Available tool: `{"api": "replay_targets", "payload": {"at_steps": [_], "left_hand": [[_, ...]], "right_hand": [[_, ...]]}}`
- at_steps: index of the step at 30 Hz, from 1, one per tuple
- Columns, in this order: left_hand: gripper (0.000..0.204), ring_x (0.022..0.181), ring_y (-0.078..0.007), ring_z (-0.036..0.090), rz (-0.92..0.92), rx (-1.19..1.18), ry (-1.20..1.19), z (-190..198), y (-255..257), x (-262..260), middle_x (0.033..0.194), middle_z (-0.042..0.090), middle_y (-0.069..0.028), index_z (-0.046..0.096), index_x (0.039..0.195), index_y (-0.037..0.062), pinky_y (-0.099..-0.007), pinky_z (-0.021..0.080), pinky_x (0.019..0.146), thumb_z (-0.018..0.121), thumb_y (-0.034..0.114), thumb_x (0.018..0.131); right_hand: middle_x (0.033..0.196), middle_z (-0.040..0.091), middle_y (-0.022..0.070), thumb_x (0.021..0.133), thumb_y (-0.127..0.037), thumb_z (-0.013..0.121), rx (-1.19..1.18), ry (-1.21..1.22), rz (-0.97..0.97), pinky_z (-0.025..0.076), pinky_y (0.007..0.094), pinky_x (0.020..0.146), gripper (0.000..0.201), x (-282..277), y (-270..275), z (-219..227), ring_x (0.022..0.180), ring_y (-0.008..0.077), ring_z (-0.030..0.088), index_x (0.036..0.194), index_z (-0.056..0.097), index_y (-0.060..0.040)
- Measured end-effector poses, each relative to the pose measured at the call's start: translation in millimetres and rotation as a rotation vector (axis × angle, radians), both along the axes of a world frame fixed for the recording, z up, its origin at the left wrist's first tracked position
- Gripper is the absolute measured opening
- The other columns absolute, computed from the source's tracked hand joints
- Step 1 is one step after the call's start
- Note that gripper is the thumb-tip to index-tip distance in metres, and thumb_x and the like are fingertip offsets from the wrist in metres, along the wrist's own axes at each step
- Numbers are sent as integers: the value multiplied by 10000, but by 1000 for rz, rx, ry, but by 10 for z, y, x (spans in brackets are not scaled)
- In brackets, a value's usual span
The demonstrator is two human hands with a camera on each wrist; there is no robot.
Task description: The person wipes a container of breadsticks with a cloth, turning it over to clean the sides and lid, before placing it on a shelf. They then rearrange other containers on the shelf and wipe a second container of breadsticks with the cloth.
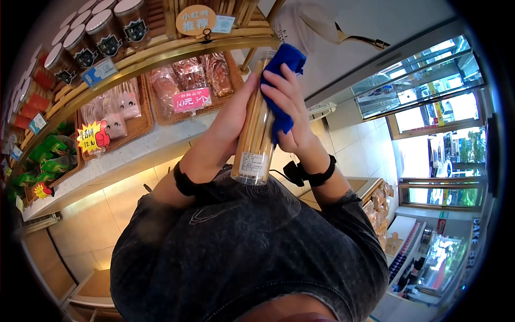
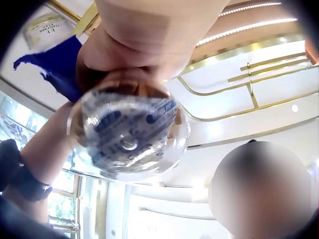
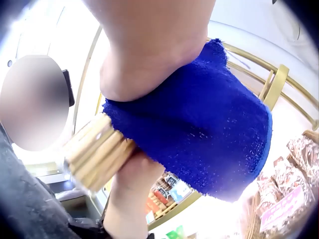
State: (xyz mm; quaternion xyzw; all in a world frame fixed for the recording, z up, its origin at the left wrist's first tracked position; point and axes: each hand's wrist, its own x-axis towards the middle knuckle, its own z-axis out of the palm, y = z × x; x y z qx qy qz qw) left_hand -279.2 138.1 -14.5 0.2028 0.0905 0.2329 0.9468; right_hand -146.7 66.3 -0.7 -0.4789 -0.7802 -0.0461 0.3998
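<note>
A tall clear plastic canister (image 1: 252, 139) full of long tan sticks is held up in front of the chest, tilted, its white printed label near the bottom end. My left hand (image 1: 230, 115) grips it along its left side. On the other side my right hand (image 1: 289, 104) holds a blue cloth (image 1: 283, 115) against the canister's upper part, fingers bent over it. The left wrist view looks at the canister's base (image 2: 129, 139), where a printed packet shows through. In the right wrist view the cloth (image 3: 194, 124) covers much of the canister.
Left, a counter carries wicker trays (image 1: 147, 115) of bagged snacks with price signs. Lidded jars (image 1: 102, 32) line a gold-edged shelf above. Golden tongs (image 1: 348, 36) lie on a pale surface at the top. A glass display case (image 1: 413, 80) stands right.
</note>
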Motion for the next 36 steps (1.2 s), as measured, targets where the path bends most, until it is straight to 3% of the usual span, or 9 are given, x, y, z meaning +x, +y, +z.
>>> {"api": "replay_targets", "payload": {"at_steps": [4,8,10,16,21,27,30,34,36], "left_hand": [[486,803,-120,620,-48,-38,-6,-50,92,-70,1001,625,-55,555,1151,74,-256,530,672,393,493,964],[443,810,-105,609,-76,15,29,-21,-76,51,989,618,-54,560,1124,57,-238,515,678,407,445,974],[389,836,-97,596,93,206,60,-54,-130,163,995,610,-53,549,1133,51,-234,504,715,417,385,985],[389,874,-101,594,48,199,86,6,-271,278,1028,596,-42,474,1241,50,-239,501,731,357,341,1010],[472,821,-102,595,165,80,145,145,-303,476,991,610,-38,494,1224,63,-236,510,693,352,450,992],[501,776,-141,610,261,32,122,64,-68,597,924,627,-43,571,1104,73,-278,518,648,426,524,939],[450,837,-142,609,139,93,132,52,-136,672,967,626,-44,557,1136,69,-268,515,706,408,459,968],[387,1096,-142,544,136,204,129,27,-324,795,1229,536,-72,424,1318,71,-278,457,917,359,297,1010],[407,1149,-146,516,97,231,124,-4,-318,823,1274,504,-76,392,1347,80,-293,438,953,351,304,1009]], "right_hand": [[1364,445,197,817,-286,490,-48,-101,86,193,542,1092,523,-164,-302,-244,1322,446,319,1271,508,-26],[1299,528,124,825,-319,516,68,-238,14,187,490,1102,447,38,-333,-201,1280,376,407,1197,581,-81],[1257,557,98,828,-353,504,110,-193,-17,185,475,1093,402,162,-250,-79,1253,358,437,1139,607,-120],[1295,510,140,719,-258,508,143,-38,-54,214,526,1073,459,594,-18,35,1280,405,382,1136,585,-82],[1359,428,224,760,-200,511,-10,158,144,215,524,1091,487,600,-121,-80,1324,467,290,1213,511,-22],[1360,441,218,801,-169,506,-87,236,363,236,514,1085,445,577,-385,-203,1311,444,334,1217,526,-15],[1353,463,187,801,-186,517,-60,50,258,245,514,1077,444,742,-382,-153,1296,408,374,1218,540,-34],[1354,468,154,742,-250,541,51,-71,43,203,530,1084,518,1000,-233,-91,1300,396,362,1227,550,-70],[1361,456,158,718,-227,541,51,29,26,203,533,1083,538,1010,-164,-26,1307,400,346,1231,543,-62]]}}
